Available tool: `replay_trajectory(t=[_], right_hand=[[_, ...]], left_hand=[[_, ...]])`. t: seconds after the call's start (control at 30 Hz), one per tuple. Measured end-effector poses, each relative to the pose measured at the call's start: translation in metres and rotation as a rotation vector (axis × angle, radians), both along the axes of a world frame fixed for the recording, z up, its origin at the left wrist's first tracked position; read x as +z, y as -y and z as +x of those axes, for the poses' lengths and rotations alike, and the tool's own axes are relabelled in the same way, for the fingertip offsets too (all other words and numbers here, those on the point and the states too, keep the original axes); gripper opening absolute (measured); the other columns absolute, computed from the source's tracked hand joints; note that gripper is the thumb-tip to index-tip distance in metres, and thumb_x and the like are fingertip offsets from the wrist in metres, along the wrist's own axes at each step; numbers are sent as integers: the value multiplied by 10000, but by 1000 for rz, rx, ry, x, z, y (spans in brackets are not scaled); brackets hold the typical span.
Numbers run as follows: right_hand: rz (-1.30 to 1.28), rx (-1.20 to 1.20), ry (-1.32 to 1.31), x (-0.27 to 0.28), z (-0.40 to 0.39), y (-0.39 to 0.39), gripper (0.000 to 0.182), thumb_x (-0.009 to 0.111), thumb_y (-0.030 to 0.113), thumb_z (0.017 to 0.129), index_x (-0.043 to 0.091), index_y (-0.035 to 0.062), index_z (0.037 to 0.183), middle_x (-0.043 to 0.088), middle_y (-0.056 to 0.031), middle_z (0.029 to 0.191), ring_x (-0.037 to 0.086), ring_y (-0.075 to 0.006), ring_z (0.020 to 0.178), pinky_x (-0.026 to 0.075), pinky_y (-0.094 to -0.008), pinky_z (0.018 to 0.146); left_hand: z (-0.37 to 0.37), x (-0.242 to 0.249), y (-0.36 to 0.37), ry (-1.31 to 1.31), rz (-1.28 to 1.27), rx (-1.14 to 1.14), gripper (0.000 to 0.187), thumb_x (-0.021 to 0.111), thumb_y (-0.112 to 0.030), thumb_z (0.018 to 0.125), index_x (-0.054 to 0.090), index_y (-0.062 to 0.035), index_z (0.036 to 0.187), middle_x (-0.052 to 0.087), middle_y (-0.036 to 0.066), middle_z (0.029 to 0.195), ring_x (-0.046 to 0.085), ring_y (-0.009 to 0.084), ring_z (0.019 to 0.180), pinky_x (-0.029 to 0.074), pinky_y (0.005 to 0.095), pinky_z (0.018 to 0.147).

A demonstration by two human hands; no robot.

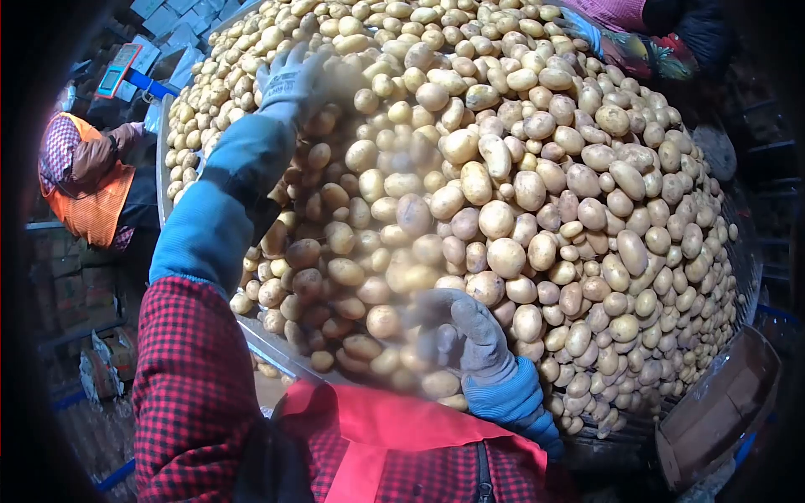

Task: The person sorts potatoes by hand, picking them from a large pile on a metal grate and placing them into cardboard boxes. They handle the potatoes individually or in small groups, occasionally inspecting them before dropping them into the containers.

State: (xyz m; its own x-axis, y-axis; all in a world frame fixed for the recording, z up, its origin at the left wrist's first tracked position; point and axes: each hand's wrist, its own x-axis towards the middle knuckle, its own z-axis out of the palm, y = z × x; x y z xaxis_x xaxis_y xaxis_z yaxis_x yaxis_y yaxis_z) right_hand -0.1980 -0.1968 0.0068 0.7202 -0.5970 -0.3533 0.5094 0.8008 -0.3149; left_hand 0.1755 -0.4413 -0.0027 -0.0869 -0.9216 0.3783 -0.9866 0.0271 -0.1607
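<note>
A large heap of potatoes lies in front of me on a metal-edged table. My left hand, in a grey-white glove, reaches to the far left part of the heap. Its fingers are spread over the potatoes and it grips none that I can see. Close to my body, at the near edge of the heap, my right hand wears a grey glove and has its fingers curled. A blur covers its fingertips, so what lies in them cannot be made out. Potatoes surround both hands.
The table's metal rim runs close before me. A cardboard box stands at the lower right. One person in an orange vest is at the left, near a scale display. Another person's patterned sleeve reaches in at the top right.
</note>
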Motion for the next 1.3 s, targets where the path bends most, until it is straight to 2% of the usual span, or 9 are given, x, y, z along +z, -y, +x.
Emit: replay_trajectory(t=[0.2,0.43,0.53,0.8,0.87,1.0,1.03,1.13,1.3], right_hand=[[89,-7,143,-7,-1,-1,505,571,329,1053,472,-19,1405,613,-211,1281,717,-235,910,573,-189,661],[65,1,222,-12,0,1,462,563,249,1052,451,-9,1418,570,-232,1320,702,-283,965,577,-191,685],[109,15,151,-9,2,3,518,578,435,1021,569,57,1375,652,-172,1247,674,-211,935,582,-246,703],[37,-114,203,-9,4,-3,660,605,359,1020,344,50,1542,523,-261,1418,663,-383,1091,621,-354,785],[-6,-127,174,-5,7,0,695,598,420,1018,333,71,1558,524,-234,1434,655,-375,1111,609,-374,799],[51,-195,221,15,19,-1,642,509,475,1054,337,138,1572,549,-128,1444,573,-359,1253,535,-479,919],[-387,-120,-80,-1,16,-1,644,505,486,1050,345,137,1568,541,-126,1449,565,-360,1263,532,-492,945],[49,-168,142,1,13,-7,678,504,585,1015,432,102,1485,529,-140,1406,525,-277,1281,516,-445,998],[123,-177,166,-5,-2,-4,595,465,526,1054,481,109,1479,610,-172,1340,673,-298,1066,602,-403,725]], left_hand=[[-82,23,-63,-147,288,-506,537,742,-398,891,596,-218,1375,709,95,918,691,306,798,545,436,708],[-127,25,-55,-301,669,-402,434,777,-361,822,616,-242,1208,724,39,939,717,322,861,546,467,714],[-130,31,-53,-256,761,-292,458,792,-320,782,625,-244,1202,724,32,940,716,320,865,546,467,723],[-120,35,-104,-515,465,-213,376,783,-231,799,660,-182,1150,721,85,898,713,317,803,543,439,681],[-116,34,-140,-850,114,-496,529,799,-97,778,652,-172,1280,699,67,860,694,272,732,551,381,666],[-140,68,-203,-841,288,-760,688,796,-150,749,586,-132,1404,699,58,993,684,270,860,531,396,752],[-146,66,-212,-763,297,-813,695,790,-190,750,582,-136,1411,689,66,1063,676,277,913,522,404,782],[-156,69,-221,-695,292,-884,634,769,-272,818,587,-129,1408,646,102,1248,641,301,1054,495,419,858],[-128,53,-191,-604,114,-689,523,770,-288,857,625,-128,1334,625,136,1282,612,336,1126,477,438,949]])
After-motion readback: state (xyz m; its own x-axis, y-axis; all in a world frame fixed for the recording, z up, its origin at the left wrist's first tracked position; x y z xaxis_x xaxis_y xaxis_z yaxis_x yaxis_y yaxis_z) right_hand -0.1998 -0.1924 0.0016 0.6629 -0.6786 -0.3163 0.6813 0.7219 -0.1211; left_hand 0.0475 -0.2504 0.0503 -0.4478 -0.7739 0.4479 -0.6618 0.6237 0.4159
